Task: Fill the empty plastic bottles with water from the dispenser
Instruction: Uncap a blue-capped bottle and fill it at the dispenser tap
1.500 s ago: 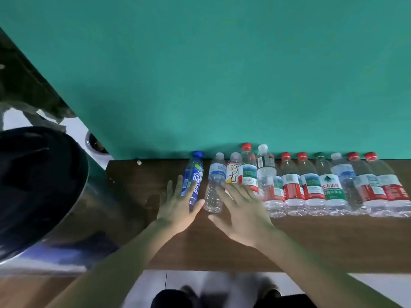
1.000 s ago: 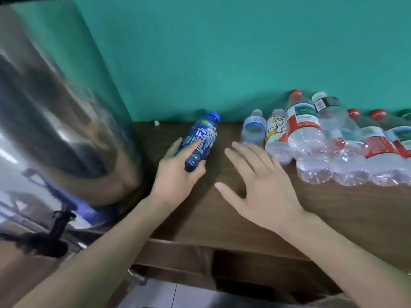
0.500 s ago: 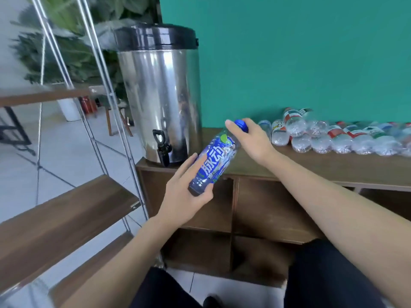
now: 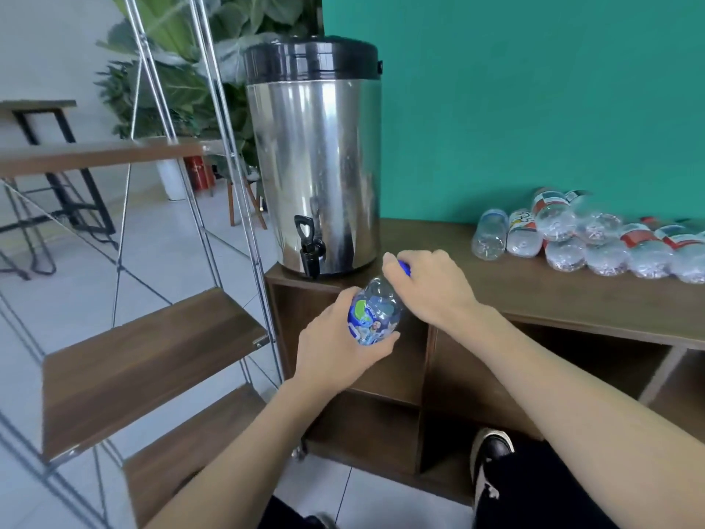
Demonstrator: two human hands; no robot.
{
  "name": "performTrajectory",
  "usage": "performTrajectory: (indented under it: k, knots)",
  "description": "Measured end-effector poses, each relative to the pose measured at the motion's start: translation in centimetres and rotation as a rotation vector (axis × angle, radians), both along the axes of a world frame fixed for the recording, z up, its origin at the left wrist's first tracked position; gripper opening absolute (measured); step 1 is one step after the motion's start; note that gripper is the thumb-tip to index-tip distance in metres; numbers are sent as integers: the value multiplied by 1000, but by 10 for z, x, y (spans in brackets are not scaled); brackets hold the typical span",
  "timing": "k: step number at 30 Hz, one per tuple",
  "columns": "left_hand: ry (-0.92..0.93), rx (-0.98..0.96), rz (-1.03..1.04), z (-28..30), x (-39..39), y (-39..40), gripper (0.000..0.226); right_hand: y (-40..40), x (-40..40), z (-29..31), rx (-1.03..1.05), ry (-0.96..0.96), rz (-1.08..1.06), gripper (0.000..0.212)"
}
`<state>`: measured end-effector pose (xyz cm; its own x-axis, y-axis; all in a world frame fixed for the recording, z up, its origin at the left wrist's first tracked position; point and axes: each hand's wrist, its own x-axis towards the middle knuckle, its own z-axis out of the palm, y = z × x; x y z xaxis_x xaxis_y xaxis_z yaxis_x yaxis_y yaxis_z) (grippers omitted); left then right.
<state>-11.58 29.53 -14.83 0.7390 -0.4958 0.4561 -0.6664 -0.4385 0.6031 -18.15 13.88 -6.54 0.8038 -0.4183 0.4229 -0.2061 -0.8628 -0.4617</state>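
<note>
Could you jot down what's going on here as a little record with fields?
Left hand: grips the blue-label bottle round its body
Right hand: curled over the blue cap
Dispenser: steel urn with black tap, on the cabinet top
Bottle position: held in front of the cabinet, not under the tap
Other bottles: lying in a row by the green wall

Blue-labelled plastic bottle (image 4: 375, 316), clear, empty-looking, tilted with blue cap (image 4: 404, 267) up and away, held in front of the cabinet. Steel dispenser (image 4: 316, 158) with black lid and black tap (image 4: 309, 242) upright on cabinet top's left end. Row of empty clear bottles (image 4: 595, 244) lying on their sides at right, against the wall.
</note>
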Motion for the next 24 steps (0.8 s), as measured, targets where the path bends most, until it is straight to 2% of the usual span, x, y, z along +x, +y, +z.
performTrajectory:
  k: [4,8,9,11,15,17,19,21,24]
  knots:
    - [304,-104,-222,-18,17,1,66,-20,24,-34,19,-42,167,50]
    - [690,-36,-521,-18,52,9,49,-31,44,-57,-26,-135,381,51]
    - [707,-31,-537,-21,61,10,49,-31,50,-57,-52,-152,424,50]
    - [615,-76,-447,-26,71,9,57,-29,67,-55,-114,-174,428,45]
    - [149,-146,-92,-45,74,10,72,-15,90,-54,-147,-47,172,53]
    - [23,-119,-40,-50,73,16,75,-12,91,-58,-110,26,237,51]
    - [100,-129,-111,-49,73,26,76,-11,88,-60,-92,-35,335,50]
    - [310,-95,-239,-42,76,34,72,-11,85,-63,-90,-152,400,53]
    - [546,-67,-392,-39,82,42,55,-13,83,-63,-5,-91,549,49]
